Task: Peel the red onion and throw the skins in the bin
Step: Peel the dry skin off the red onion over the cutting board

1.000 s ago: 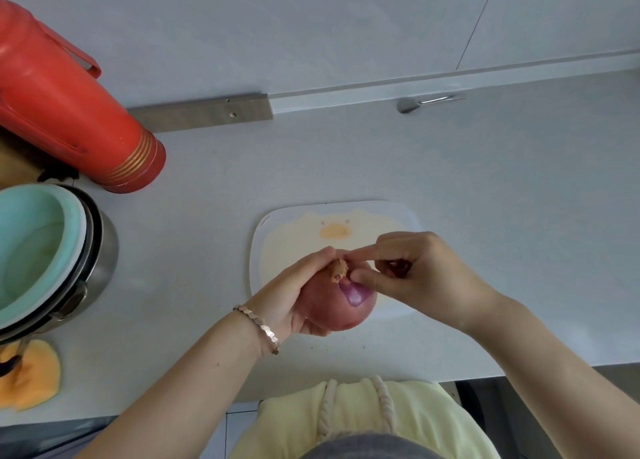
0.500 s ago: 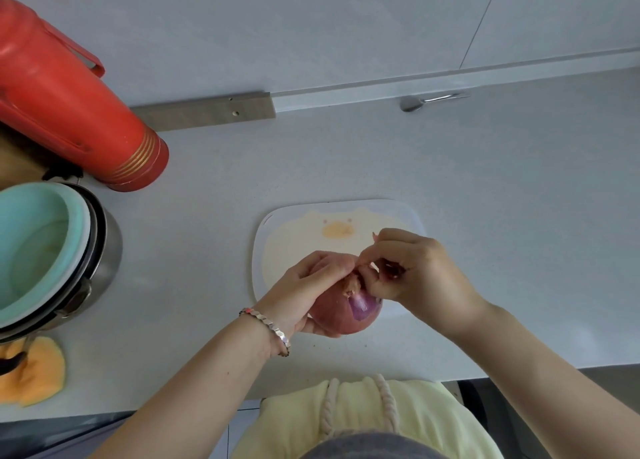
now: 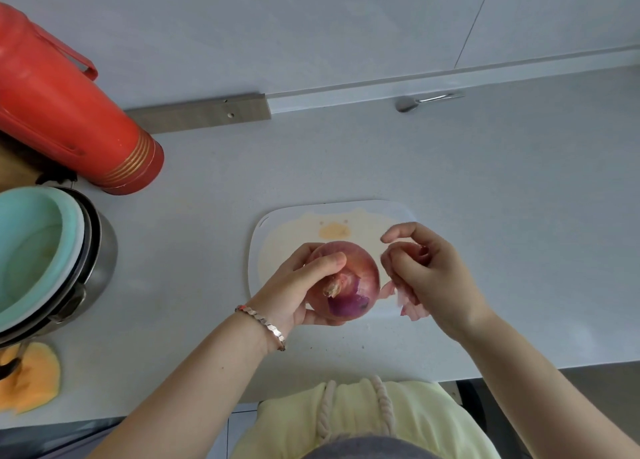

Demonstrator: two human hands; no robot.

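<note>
Fingers (image 3: 327,261) of the left hand (image 3: 291,292) curl around the red onion (image 3: 356,271), holding it above the 6 o'clock edge of the cutting board (image 3: 266,230), while the right hand (image 3: 433,278), just beside the onion at its 3 o'clock, pinches a torn strip of skin (image 3: 410,308) in curled fingers.

Left grip (image 3: 292,294) held red onion (image 3: 356,271) over cutting board (image 3: 398,212) on desk (image 3: 485,181), purple patch bared near stem. Right grip (image 3: 433,278), just beside onion, held loose skin pieces (image 3: 408,308) in curled fingers.
</note>
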